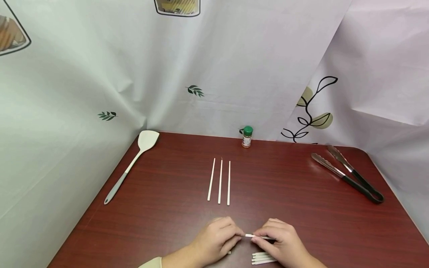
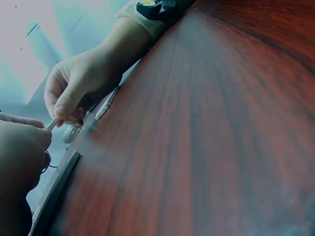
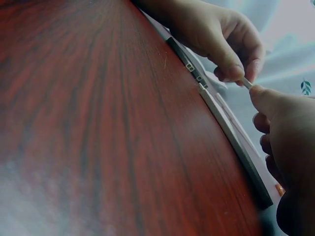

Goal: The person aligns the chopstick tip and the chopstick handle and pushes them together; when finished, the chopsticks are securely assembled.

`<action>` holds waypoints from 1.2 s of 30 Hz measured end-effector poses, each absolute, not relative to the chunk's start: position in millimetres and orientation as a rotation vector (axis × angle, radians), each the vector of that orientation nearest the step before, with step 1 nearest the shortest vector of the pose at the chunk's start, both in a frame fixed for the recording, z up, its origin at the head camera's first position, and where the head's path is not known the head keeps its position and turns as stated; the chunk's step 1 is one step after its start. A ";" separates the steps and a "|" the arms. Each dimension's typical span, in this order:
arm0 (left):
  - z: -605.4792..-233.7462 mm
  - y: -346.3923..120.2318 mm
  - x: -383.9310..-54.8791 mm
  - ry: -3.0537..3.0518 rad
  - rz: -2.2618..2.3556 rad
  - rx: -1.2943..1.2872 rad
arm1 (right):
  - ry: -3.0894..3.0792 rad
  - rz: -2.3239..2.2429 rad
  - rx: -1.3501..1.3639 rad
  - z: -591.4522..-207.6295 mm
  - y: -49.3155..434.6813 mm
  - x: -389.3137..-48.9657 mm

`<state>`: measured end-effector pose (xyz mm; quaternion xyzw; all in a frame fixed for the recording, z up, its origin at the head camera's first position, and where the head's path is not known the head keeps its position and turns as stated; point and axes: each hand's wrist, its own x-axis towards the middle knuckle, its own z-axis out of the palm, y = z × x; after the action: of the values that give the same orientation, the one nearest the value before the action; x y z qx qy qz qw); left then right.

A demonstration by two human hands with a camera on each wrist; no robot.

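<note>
A thin white stick (image 1: 249, 235) runs between both hands. My left hand (image 1: 219, 237) pinches its left end between thumb and fingers. My right hand (image 1: 281, 238) pinches it further right, close by; its far end shows past the fingers. In the right wrist view a short piece of the stick (image 3: 247, 83) shows between the fingertips. Several white sticks (image 1: 263, 258) lie side by side on the table beneath my right hand, partly hidden by it. A stick tip (image 1: 229, 252) peeks out under my left hand.
Three white sticks (image 1: 220, 182) lie spaced apart on the dark red table (image 1: 161, 216). A white spatula (image 1: 134, 160) with a grey handle lies left. A green-capped spice jar (image 1: 247, 137) stands at the back. Metal tongs (image 1: 352, 175) with black handles lie right.
</note>
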<state>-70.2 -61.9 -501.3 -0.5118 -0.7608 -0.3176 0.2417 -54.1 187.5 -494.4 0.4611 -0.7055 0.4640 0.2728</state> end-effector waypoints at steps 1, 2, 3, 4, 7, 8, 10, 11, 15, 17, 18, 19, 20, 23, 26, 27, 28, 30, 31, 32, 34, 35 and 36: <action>-501.3 -62.0 -70.6 -2.074 -0.875 -1.409 | -1.899 1.249 1.245 -494.5 187.6 -54.0; -501.1 -62.1 -70.9 -2.068 -0.883 -1.419 | -1.901 1.249 1.249 -494.7 187.8 -54.0; -501.0 -62.2 -71.3 -2.062 -0.888 -1.430 | -1.902 1.251 1.254 -494.9 187.9 -53.9; -500.9 -62.4 -71.5 -2.057 -0.894 -1.439 | -1.903 1.253 1.258 -495.2 188.0 -53.8; -500.4 -62.6 -71.4 -2.050 -0.895 -1.453 | -1.901 1.252 1.269 -496.0 187.9 -53.6; -500.2 -62.6 -71.2 -2.051 -0.894 -1.454 | -1.903 1.251 1.270 -496.0 187.9 -53.4; -499.8 -62.6 -70.5 -2.053 -0.896 -1.455 | -1.907 1.248 1.271 -495.9 187.7 -53.0; -499.6 -62.5 -70.3 -2.054 -0.899 -1.456 | -1.909 1.247 1.271 -495.6 187.6 -52.7; -499.2 -62.6 -69.5 -2.053 -0.917 -1.459 | -1.912 1.257 1.275 -494.3 186.9 -51.9; -498.8 -62.6 -69.4 -2.052 -0.922 -1.461 | -1.911 1.261 1.278 -493.6 186.3 -51.7; -498.6 -62.6 -69.4 -2.050 -0.925 -1.463 | -1.911 1.263 1.278 -493.3 186.1 -51.6; -498.4 -62.6 -69.4 -2.049 -0.928 -1.466 | -1.911 1.264 1.278 -493.2 186.0 -51.5; -498.3 -62.5 -69.5 -2.047 -0.931 -1.469 | -1.911 1.267 1.278 -493.2 186.0 -51.3; -498.2 -62.0 -69.7 -2.040 -0.941 -1.476 | -1.914 1.276 1.280 -494.0 186.8 -51.2; -499.3 -60.9 -69.8 -2.033 -0.945 -1.478 | -1.914 1.283 1.290 -495.2 187.9 -51.4; -499.6 -60.3 -69.8 -2.032 -0.946 -1.478 | -1.915 1.280 1.291 -495.0 188.2 -51.4; -500.0 -59.8 -69.7 -2.032 -0.949 -1.478 | -1.916 1.276 1.291 -494.7 188.4 -51.3; -500.8 -58.7 -69.4 -2.032 -0.954 -1.481 | -1.921 1.275 1.289 -493.8 188.8 -50.7; -501.0 -58.5 -69.3 -2.032 -0.959 -1.484 | -1.922 1.276 1.289 -493.1 188.6 -50.2; -501.2 -58.6 -69.2 -2.031 -0.965 -1.489 | -1.927 1.277 1.285 -492.4 188.3 -49.8; -501.5 -59.4 -69.1 -2.037 -0.977 -1.495 | -1.936 1.292 1.279 -492.1 187.9 -49.4; -501.7 -60.2 -69.3 -2.037 -0.974 -1.498 | -1.940 1.305 1.278 -492.2 187.7 -49.6; -501.7 -61.3 -69.6 -2.038 -0.966 -1.498 | -1.944 1.320 1.276 -492.7 187.8 -50.1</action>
<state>-69.6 -61.3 -501.7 -0.5402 -0.7350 -0.3483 0.2157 -50.1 187.8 -492.7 0.4643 -0.7072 0.4803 0.2316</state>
